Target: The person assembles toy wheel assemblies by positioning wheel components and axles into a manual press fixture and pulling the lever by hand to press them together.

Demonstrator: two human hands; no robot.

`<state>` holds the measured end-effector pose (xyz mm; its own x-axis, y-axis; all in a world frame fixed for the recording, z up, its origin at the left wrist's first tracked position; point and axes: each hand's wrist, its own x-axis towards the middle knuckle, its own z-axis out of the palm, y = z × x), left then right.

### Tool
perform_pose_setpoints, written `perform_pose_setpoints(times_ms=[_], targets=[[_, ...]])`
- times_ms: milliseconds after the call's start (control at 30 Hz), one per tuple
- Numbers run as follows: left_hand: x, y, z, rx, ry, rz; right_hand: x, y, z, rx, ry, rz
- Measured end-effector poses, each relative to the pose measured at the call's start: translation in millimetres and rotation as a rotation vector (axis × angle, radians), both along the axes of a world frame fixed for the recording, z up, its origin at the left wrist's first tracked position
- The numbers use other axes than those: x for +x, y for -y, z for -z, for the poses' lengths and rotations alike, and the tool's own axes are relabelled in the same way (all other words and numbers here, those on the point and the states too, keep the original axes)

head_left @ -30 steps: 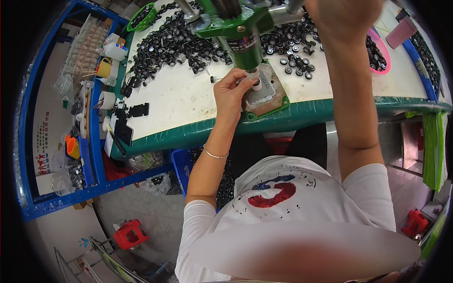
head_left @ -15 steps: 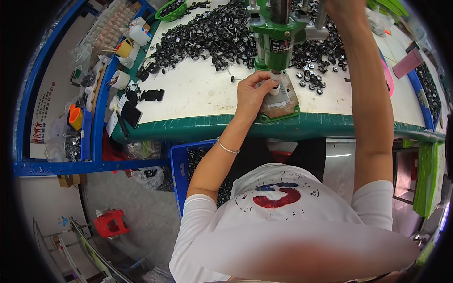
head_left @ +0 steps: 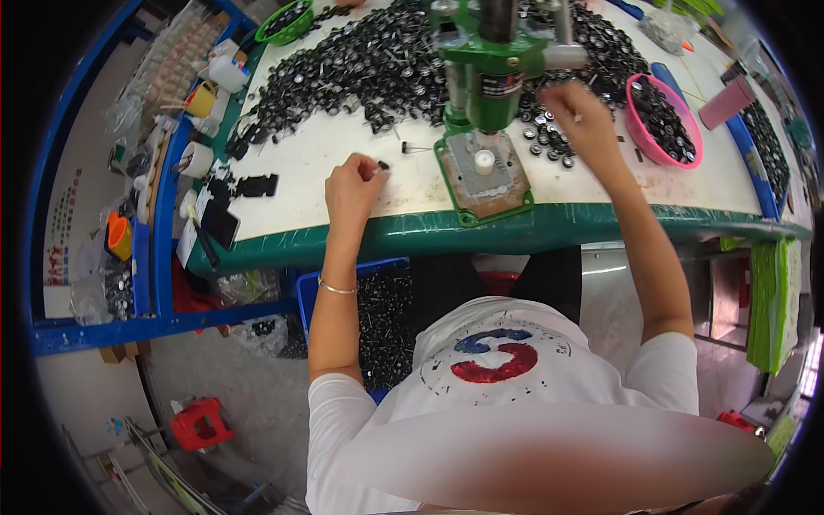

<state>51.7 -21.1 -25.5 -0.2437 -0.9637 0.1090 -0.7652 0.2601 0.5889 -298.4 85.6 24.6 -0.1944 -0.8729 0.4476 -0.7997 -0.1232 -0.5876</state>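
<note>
A green hand press (head_left: 493, 60) stands on a grey base plate (head_left: 485, 176) at the table's front edge, with a small white piece (head_left: 485, 161) on the plate. My left hand (head_left: 352, 190) rests on the white tabletop left of the plate, pinching a small black part (head_left: 383, 165) in its fingertips. My right hand (head_left: 575, 107) is to the right of the press, fingers closed over the small black round parts (head_left: 541, 137) scattered there; whether it holds one I cannot tell.
A big heap of black parts (head_left: 360, 69) covers the table behind the press. A pink basket (head_left: 665, 129) of parts sits at the right, a green basket (head_left: 287, 21) at the far left. A blue crate (head_left: 382, 300) of parts is under the table. Blue shelving (head_left: 154, 172) with bottles stands left.
My left hand has left the base plate and moved left onto the tabletop with a small black part. My right hand has come down from the press top to the loose parts.
</note>
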Motion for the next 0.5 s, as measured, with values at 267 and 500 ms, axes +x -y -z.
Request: perform_pose_setpoints(times_ms=[267,500], targets=[[-46,0,-4,-0.528,0.217,0.007,17,-36,63,-0.067,-0.468,-0.037],[-64,12,2,-0.43,0.458,0.041,14,-29,49,0.026,-0.465,-0.071]])
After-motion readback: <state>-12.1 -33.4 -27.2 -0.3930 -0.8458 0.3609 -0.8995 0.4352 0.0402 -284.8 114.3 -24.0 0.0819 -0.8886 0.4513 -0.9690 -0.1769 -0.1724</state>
